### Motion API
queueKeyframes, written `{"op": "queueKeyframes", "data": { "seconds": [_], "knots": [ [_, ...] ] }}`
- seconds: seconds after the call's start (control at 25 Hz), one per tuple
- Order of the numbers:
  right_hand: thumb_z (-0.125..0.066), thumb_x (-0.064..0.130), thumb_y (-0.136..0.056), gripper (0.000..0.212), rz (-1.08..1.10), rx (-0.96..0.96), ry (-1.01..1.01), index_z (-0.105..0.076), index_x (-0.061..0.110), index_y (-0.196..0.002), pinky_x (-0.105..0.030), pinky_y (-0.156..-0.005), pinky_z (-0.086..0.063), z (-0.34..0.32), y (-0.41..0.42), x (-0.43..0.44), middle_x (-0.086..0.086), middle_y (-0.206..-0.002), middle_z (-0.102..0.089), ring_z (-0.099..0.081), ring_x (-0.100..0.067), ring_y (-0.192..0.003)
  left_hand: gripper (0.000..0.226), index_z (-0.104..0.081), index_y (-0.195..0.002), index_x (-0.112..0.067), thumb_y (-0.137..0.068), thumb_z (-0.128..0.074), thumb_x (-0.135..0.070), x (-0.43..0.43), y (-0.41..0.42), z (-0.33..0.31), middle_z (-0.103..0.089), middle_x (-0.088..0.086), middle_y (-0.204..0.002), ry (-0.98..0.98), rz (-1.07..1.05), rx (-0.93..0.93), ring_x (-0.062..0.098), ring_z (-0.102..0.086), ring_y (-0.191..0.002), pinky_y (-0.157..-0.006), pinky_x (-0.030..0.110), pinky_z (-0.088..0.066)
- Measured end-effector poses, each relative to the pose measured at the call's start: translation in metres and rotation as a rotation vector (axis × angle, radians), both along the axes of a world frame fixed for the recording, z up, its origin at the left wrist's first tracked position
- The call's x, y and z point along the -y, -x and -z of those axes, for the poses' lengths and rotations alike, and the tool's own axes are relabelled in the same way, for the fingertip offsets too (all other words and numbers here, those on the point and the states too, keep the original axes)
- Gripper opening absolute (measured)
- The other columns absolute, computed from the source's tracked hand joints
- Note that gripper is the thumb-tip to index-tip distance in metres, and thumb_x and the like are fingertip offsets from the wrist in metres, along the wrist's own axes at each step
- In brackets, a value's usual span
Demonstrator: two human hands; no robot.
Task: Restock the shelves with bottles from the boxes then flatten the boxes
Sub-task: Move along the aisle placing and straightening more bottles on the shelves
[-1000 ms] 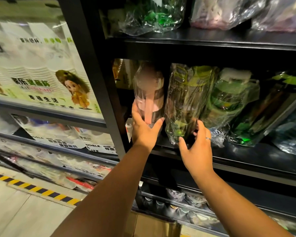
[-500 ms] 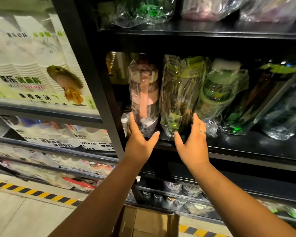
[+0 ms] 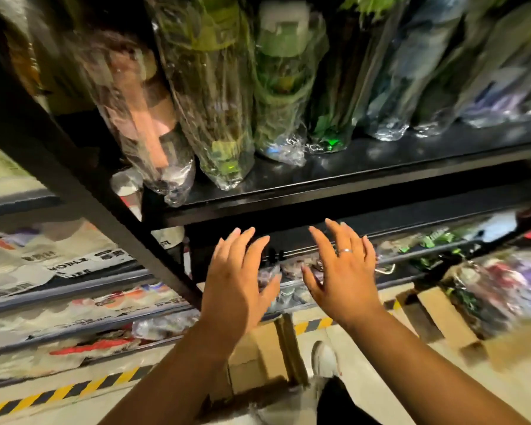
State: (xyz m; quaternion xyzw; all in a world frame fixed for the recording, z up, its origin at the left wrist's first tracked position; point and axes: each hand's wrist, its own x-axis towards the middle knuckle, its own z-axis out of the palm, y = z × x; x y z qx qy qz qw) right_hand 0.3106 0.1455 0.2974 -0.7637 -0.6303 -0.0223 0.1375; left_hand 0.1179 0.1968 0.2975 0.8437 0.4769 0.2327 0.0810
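Left hand and right hand both spread flat at frame center, holding nothing, below the black shelf carrying wrapped bottles; 2 boxes lower down.

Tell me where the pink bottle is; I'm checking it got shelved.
Head view, upper left: the pink bottle sits wrapped on the black shelf, at the row's left end, beside a green bottle and above the left hand.

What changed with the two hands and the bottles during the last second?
The left hand let go of the plastic-wrapped pink bottle and the right hand left the plastic-wrapped green bottle; both dropped below the black shelf, open. The bottles stayed on it.
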Motion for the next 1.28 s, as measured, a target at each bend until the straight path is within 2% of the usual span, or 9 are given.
{"op": "queueKeyframes", "data": {
  "seconds": [0.16, 0.32, 0.48, 0.68, 0.84, 1.0, 1.12, 1.2, 1.28],
  "knots": [
    [-0.069, 0.046, -0.083, 0.065, 0.200, -0.018, 0.080, -0.047, 0.027, -0.141, -0.058, -0.110, -0.034, 0.003, -0.045, 0.061, -0.007, -0.146, -0.046, -0.046, -0.032, -0.132, 0.071, -0.054, -0.140, -0.020, -0.085, -0.042, -0.064, 0.025, -0.058, 0.010, -0.052, 0.006, -0.147, 0.088, 0.142, -0.188, 0.030, -0.045, -0.139, -0.116, 0.051, -0.035],
    [-0.060, 0.052, -0.086, 0.062, 0.415, -0.034, 0.150, -0.045, 0.032, -0.143, -0.055, -0.111, -0.030, 0.000, -0.114, 0.131, -0.002, -0.146, -0.045, -0.044, -0.029, -0.132, 0.070, -0.051, -0.140, -0.023, -0.084, -0.039, -0.063, 0.068, -0.126, 0.007, -0.052, 0.005, -0.147, 0.158, 0.276, -0.209, 0.029, -0.045, -0.139, -0.118, 0.050, -0.033],
    [-0.063, 0.051, -0.083, 0.061, 0.565, -0.074, 0.154, -0.051, 0.030, -0.138, -0.056, -0.106, -0.034, 0.004, -0.185, 0.203, -0.004, -0.144, -0.050, -0.049, -0.034, -0.127, 0.067, -0.052, -0.137, -0.022, -0.085, -0.041, -0.062, 0.118, -0.203, 0.012, -0.056, 0.006, -0.142, 0.164, 0.378, -0.199, 0.031, -0.051, -0.133, -0.114, 0.052, -0.038],
    [-0.056, 0.054, -0.086, 0.063, 0.694, -0.084, 0.245, -0.043, 0.033, -0.143, -0.050, -0.107, -0.033, 0.010, -0.303, 0.312, -0.003, -0.150, -0.042, -0.044, -0.031, -0.131, 0.069, -0.049, -0.142, -0.022, -0.084, -0.052, -0.059, 0.206, -0.358, 0.015, -0.051, 0.004, -0.145, 0.176, 0.510, -0.214, 0.028, -0.044, -0.136, -0.116, 0.050, -0.034],
    [-0.060, 0.052, -0.083, 0.061, 0.800, -0.111, 0.216, -0.051, 0.029, -0.139, -0.054, -0.104, -0.038, 0.007, -0.371, 0.372, -0.006, -0.147, -0.048, -0.050, -0.035, -0.127, 0.071, -0.045, -0.145, -0.022, -0.084, -0.052, -0.058, 0.254, -0.446, 0.017, -0.047, 0.003, -0.149, 0.218, 0.650, -0.248, 0.027, -0.039, -0.140, -0.118, 0.048, -0.030],
    [-0.054, 0.054, -0.088, 0.062, 0.851, -0.183, 0.255, -0.040, 0.035, -0.145, -0.049, -0.111, -0.029, 0.007, -0.439, 0.403, -0.001, -0.155, -0.035, -0.039, -0.030, -0.137, 0.071, -0.040, -0.148, -0.027, -0.086, -0.048, -0.061, 0.273, -0.522, 0.021, -0.041, -0.001, -0.153, 0.234, 0.679, -0.277, 0.022, -0.033, -0.144, -0.120, 0.044, -0.026],
    [-0.053, 0.054, -0.090, 0.062, 0.862, -0.210, 0.257, -0.036, 0.035, -0.147, -0.047, -0.111, -0.028, 0.017, -0.485, 0.399, 0.000, -0.156, -0.032, -0.037, -0.028, -0.138, 0.075, -0.052, -0.139, -0.020, -0.092, -0.028, -0.073, 0.264, -0.568, 0.037, -0.056, 0.007, -0.139, 0.223, 0.742, -0.234, 0.029, -0.051, -0.130, -0.109, 0.048, -0.042],
    [-0.051, 0.054, -0.090, 0.064, 0.863, -0.223, 0.289, -0.032, 0.035, -0.149, -0.045, -0.111, -0.029, 0.028, -0.527, 0.387, 0.001, -0.157, -0.030, -0.036, -0.027, -0.139, 0.070, -0.058, -0.132, -0.014, -0.093, -0.037, -0.069, 0.252, -0.609, 0.054, -0.062, 0.012, -0.128, 0.240, 0.768, -0.211, 0.035, -0.059, -0.118, -0.099, 0.049, -0.049],
    [-0.052, 0.053, -0.089, 0.066, 0.872, -0.234, 0.323, -0.031, 0.035, -0.149, -0.044, -0.110, -0.030, 0.040, -0.574, 0.371, 0.000, -0.157, -0.031, -0.036, -0.028, -0.138, 0.060, -0.052, -0.133, -0.019, -0.086, -0.055, -0.057, 0.240, -0.660, 0.068, -0.060, 0.011, -0.130, 0.262, 0.751, -0.264, 0.035, -0.058, -0.117, -0.098, 0.046, -0.048]
  ]
}}
